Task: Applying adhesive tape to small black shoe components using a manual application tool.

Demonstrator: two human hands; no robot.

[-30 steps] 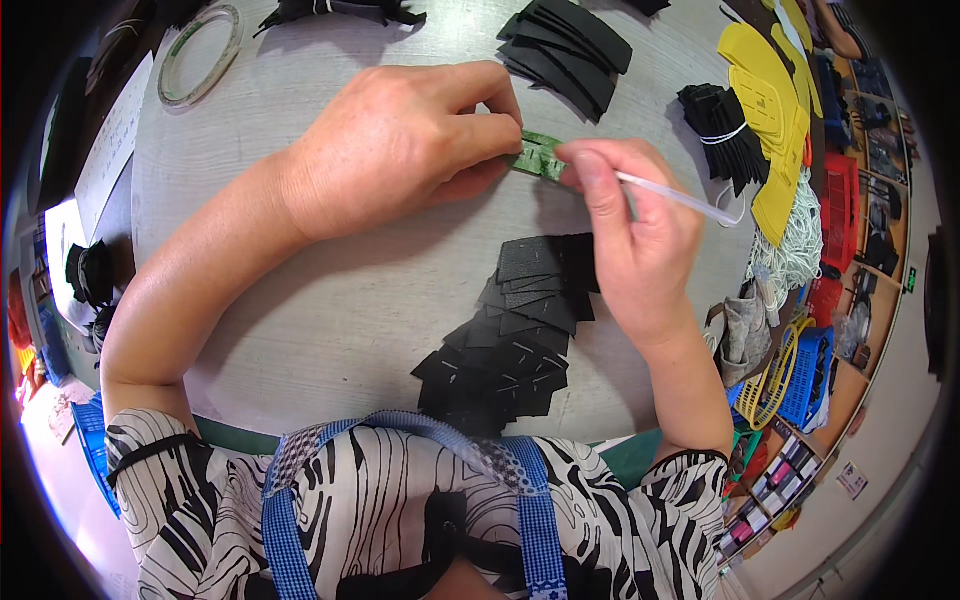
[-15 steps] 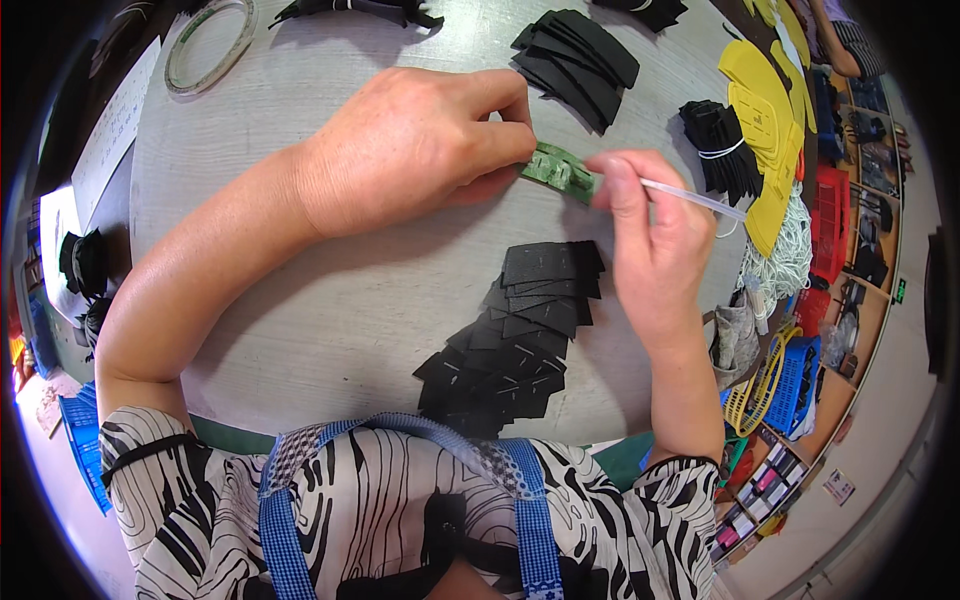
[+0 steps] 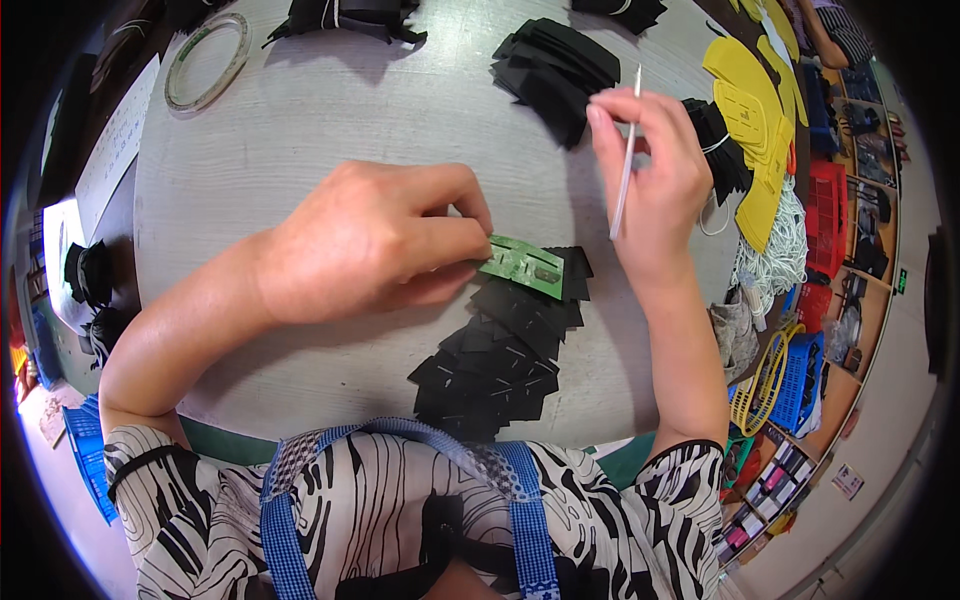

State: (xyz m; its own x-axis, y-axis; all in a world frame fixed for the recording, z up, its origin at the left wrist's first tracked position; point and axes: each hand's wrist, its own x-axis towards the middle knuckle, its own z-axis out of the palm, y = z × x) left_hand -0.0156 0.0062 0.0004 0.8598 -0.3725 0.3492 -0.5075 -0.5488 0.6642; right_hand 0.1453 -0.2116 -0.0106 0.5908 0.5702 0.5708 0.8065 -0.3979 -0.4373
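Note:
My left hand [image 3: 375, 245] pinches one end of a small green slotted template [image 3: 535, 268]. The template hangs over the top of an overlapping run of black cut pieces [image 3: 490, 360], some with short pale marks; whether it touches them I cannot tell. My right hand [image 3: 665, 165] is closed around a thin white pen refill [image 3: 628, 180], its pointed tip turned up and away from me. The thumb and forefinger of that hand are close to the near right edge of a fanned pile of black pieces [image 3: 555, 70]; whether they touch it is unclear.
A tape roll [image 3: 207, 62] lies at the far left and a tied black bundle [image 3: 345, 18] at the back. On the right are another tied bundle [image 3: 715, 145], yellow sheets [image 3: 745, 110] and white cord [image 3: 775, 245]. Shelves with a red crate [image 3: 826, 215] stand beyond.
My left hand has brought the green template nearer, over the spread black pieces. My right hand has left the template and moved up toward the black pile, the refill swinging upright.

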